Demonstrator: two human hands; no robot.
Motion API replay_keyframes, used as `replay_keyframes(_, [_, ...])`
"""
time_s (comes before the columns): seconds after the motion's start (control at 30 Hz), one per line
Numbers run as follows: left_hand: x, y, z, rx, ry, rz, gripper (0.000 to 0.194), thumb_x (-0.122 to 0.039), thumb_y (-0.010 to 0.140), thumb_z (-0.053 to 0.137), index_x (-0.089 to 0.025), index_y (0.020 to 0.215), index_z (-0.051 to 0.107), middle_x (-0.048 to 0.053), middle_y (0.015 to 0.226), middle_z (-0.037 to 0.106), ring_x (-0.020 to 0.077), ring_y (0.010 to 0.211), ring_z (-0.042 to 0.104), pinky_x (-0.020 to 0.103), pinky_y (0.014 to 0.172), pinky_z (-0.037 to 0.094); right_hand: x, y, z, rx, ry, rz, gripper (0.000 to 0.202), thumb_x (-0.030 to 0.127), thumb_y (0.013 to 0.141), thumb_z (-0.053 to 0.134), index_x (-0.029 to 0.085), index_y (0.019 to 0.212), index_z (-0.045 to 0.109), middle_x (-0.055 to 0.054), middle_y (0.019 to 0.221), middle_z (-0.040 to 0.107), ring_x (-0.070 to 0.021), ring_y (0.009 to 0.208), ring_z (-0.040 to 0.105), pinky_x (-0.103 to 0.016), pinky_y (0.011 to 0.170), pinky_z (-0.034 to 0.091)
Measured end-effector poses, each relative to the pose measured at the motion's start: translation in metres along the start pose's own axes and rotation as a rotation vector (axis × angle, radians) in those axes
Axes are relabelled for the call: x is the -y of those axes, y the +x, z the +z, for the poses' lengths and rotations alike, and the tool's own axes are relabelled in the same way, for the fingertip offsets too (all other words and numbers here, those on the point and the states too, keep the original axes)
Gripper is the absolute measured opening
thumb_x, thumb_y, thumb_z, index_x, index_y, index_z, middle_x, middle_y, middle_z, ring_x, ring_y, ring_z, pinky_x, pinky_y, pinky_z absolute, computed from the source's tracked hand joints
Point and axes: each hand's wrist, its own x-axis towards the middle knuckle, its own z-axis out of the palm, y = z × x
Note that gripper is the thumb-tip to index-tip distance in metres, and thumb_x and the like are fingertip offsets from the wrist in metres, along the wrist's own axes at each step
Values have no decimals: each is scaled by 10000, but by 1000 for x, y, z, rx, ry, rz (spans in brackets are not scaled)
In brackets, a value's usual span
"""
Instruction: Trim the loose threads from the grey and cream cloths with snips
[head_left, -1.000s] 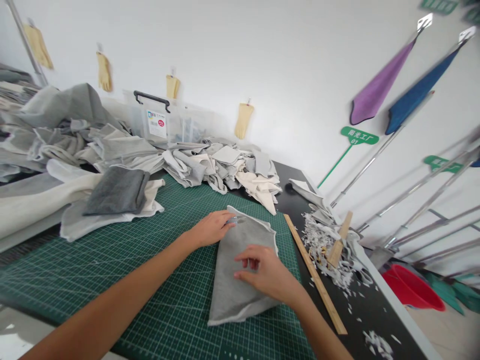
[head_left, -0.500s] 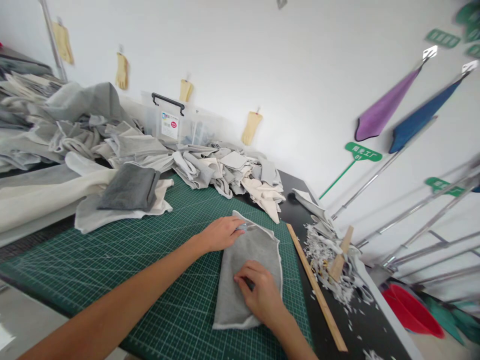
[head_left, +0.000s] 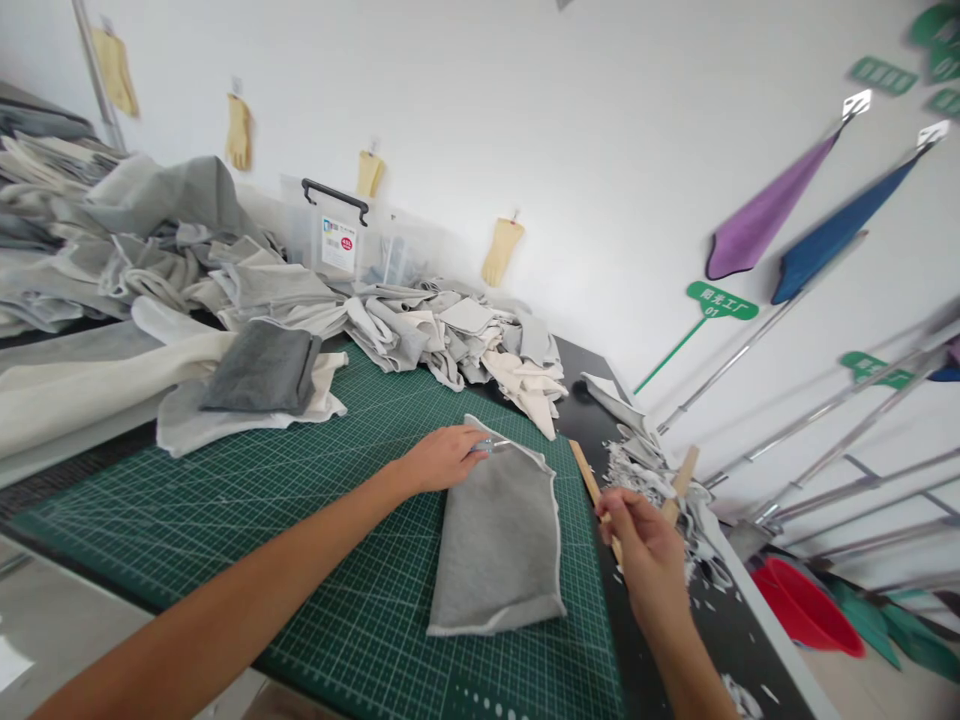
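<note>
A grey cloth piece (head_left: 495,540) with pale stitched edges lies flat on the green cutting mat (head_left: 360,560). At its upper left edge, my left hand (head_left: 444,458) is closed around a small pair of thread snips (head_left: 491,444), with the metal end pointing right over the cloth. My right hand (head_left: 641,530) is raised to the right of the cloth, above the wooden strip (head_left: 587,473) and beside the scrap heap. Its fingers are curled together in a pinch; whether anything is between them is hidden.
White and grey fabric scraps (head_left: 637,465) heap along the table's right side, with a wooden piece (head_left: 681,482) standing among them. Piled grey cloths (head_left: 465,330) line the back. A folded dark grey cloth (head_left: 259,368) lies left. Behind stands a clear plastic box (head_left: 334,240).
My right hand has lifted off the grey cloth and moved right, over the wooden strip. My left hand stays at the cloth's upper edge, with more of the snips showing.
</note>
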Motion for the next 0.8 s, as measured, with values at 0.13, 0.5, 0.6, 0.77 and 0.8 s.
replay_keyframes(0.13, [-5,0,-1,-4,-27,8,286,-290,937,476,-183,1183,576,79,1131,657,233,1025,612,351,894,470,-15,17,-53,-230,-312,-6,324,499,795,564,186,843,633,-50,690,645,-183,553,547,-289,547,427])
replay_keyframes(0.5, [-4,4,1,-51,-52,-12,307,-293,953,450,-153,1201,567,99,1144,651,221,1055,596,340,927,449,-102,62,-115,-181,-1198,-107,411,245,806,429,156,1120,678,-178,1050,708,-346,910,665,-433,725,490])
replay_keyframes(0.6, [-6,4,-1,-5,-68,32,272,-292,948,464,-171,1141,612,71,1093,679,205,1011,616,312,906,454,-97,55,-105,-243,-1158,-142,389,338,856,433,167,1081,700,-142,962,741,-361,970,651,-433,752,493])
replay_keyframes(0.77, [-15,2,-1,89,-82,90,245,-306,944,468,-202,1065,654,47,1005,696,202,930,638,302,851,467,-73,40,-73,-217,-861,-175,389,391,889,433,205,1156,644,-71,877,764,-290,757,704,-392,692,516])
replay_keyframes(0.8, [-16,2,0,96,-77,90,256,-313,945,467,-198,1092,643,52,1013,691,206,938,634,307,854,465,-68,37,-65,-219,-813,-225,378,375,890,433,206,1154,645,-78,947,754,-285,808,703,-393,732,519])
